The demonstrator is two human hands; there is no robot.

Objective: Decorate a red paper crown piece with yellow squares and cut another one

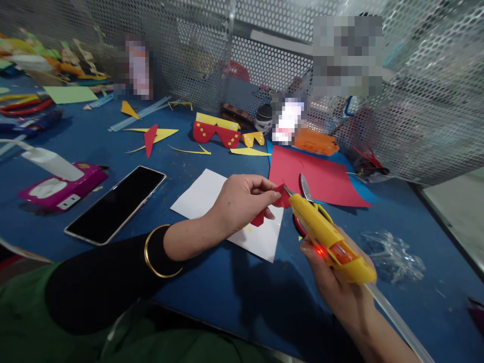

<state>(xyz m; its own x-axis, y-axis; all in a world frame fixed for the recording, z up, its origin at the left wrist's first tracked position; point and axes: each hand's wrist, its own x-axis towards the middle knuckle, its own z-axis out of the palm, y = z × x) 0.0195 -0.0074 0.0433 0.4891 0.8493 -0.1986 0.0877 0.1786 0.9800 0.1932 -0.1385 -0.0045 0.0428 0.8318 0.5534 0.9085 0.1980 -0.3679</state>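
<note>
Red paper piece [282, 197] sits pinched in the left hand [240, 201] above the white sheet's [204, 194] edge, and from afar I'd want the yellow glue gun [319, 220] (grasped in the right hand [336, 291]) steady for a sparing dab.

Left hand [236, 204] back-up in thumb-to-finger pinch; right hand [336, 292] curled in grip, forearm [380, 340] running lower right.

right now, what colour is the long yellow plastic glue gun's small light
The small light glows red; head view.
</note>
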